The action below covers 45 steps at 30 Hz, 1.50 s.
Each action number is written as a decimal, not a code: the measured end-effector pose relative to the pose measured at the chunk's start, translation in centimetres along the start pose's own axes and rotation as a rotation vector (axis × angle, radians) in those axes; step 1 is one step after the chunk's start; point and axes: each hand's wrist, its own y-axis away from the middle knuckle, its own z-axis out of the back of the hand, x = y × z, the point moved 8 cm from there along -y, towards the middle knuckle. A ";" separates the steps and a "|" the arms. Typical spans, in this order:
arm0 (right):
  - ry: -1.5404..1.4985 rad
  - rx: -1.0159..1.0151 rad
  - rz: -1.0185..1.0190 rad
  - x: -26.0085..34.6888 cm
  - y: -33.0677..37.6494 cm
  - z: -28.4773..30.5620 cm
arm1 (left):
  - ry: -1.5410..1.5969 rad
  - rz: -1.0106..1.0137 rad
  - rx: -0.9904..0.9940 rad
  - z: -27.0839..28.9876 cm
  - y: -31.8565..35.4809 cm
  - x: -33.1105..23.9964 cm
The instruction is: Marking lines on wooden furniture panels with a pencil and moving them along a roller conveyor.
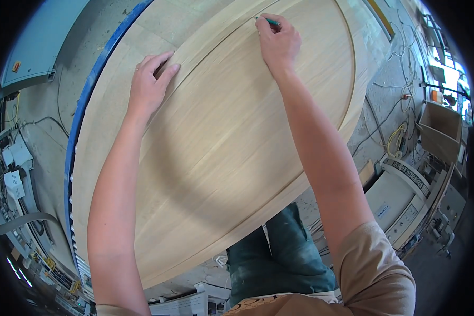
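Note:
A large pale wooden panel lies in front of me, with a long groove line running along its left side and another edge line on its right. My right hand pinches a green pencil near the far end of that left line, the tip pointing left against the wood. My left hand rests on the panel's left border, closer to me, thumb and fingers apart beside the line. Nothing shows between them.
A blue rail curves along the panel's left side. A grey cabinet stands at far left. On the right are cables on the floor, an open brown box and a pale machine. My legs are close to the panel's near edge.

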 end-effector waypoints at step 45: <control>-0.158 0.294 0.373 8.8 23.5 -9.3 | 0.009 -0.043 -0.055 -0.1 -0.1 1.0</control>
